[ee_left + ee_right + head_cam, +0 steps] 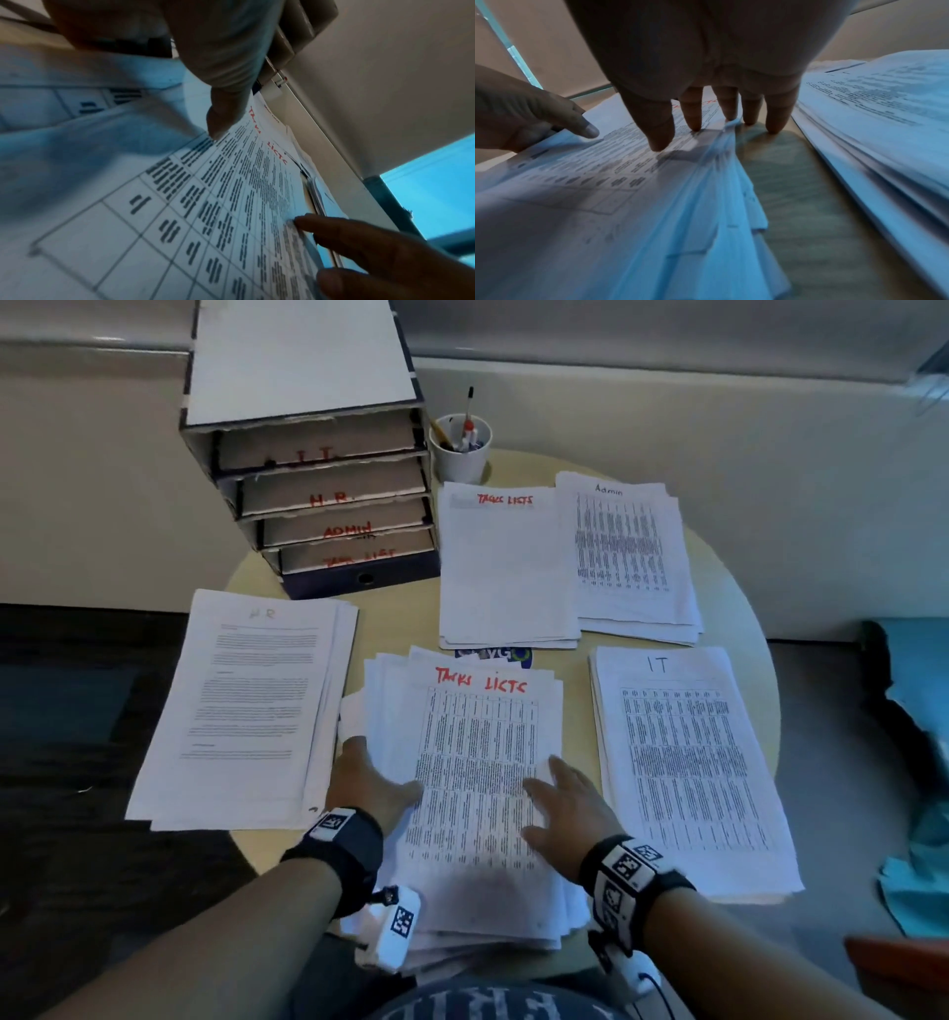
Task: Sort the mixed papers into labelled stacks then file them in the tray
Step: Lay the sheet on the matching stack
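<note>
The mixed paper stack (477, 762) lies in the middle of the round table (719, 588), fanned unevenly, its top sheet a printed grid headed "Tasks Lists" in red. My left hand (380, 773) holds the stack's left edge, thumb (221, 117) on the top sheet (205, 203) and the fingers hidden below. My right hand (549, 788) lies at the right edge with straight fingers (659, 130), some tips on the paper and some on the bare table (795, 203). Sorted stacks surround it: HR (246, 701), Tasks Lists (503, 567), Admin (626, 546), IT (683, 762). The filing tray (359, 575) has shelves labelled IT, HR, Admin, Task List.
A white cup (460, 446) with pens stands behind the Tasks Lists stack, beside the tray. The HR stack overhangs the table's left rim. The IT stack (872, 121) lies a narrow strip of table away from my right hand. A blue sticker (493, 654) peeks out past the mixed stack.
</note>
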`<control>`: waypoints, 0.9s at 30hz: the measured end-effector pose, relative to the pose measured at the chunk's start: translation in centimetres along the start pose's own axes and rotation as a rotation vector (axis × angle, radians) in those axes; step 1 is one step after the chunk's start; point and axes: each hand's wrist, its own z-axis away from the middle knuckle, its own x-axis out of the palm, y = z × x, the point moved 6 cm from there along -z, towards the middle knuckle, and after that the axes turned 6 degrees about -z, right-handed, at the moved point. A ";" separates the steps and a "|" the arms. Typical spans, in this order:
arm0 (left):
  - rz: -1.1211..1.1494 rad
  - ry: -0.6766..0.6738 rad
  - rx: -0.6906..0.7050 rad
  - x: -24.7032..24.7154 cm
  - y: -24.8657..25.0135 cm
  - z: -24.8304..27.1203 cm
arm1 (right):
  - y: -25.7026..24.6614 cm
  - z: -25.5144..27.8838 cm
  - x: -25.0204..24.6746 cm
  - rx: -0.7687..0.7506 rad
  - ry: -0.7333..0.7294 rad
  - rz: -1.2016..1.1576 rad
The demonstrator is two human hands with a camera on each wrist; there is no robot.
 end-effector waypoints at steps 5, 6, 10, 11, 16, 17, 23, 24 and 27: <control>-0.002 -0.036 -0.063 -0.2 0.9 -1.0 | 0.9 -0.3 -2.2 0.137 0.162 -0.397; 0.007 -0.028 -0.056 -0.3 0.8 -1.1 | 1.4 -0.4 -2.6 0.188 0.202 -0.514; -0.007 -0.043 0.012 -0.7 0.0 -1.4 | 2.8 -1.0 -2.8 0.336 0.253 -0.705; -0.017 -0.048 0.039 -0.9 -0.1 -1.5 | 2.9 -1.1 -2.9 0.339 0.259 -0.691; -0.101 -0.073 0.168 -1.8 -0.1 -1.9 | 2.7 -1.4 -2.8 0.345 0.253 -0.582; -0.123 -0.070 0.178 -2.1 -0.1 -2.0 | 2.7 -1.4 -2.8 0.348 0.255 -0.572; 0.052 -0.005 0.063 -3.4 -1.7 -2.2 | 0.9 -1.6 -4.5 0.201 0.357 -0.363; 0.058 -0.004 0.060 -3.3 -1.9 -2.2 | 0.3 -1.8 -4.5 0.164 0.338 -0.334; -0.004 -0.015 0.070 -3.3 -1.8 -2.1 | -1.1 -2.5 -3.4 0.139 0.221 -0.342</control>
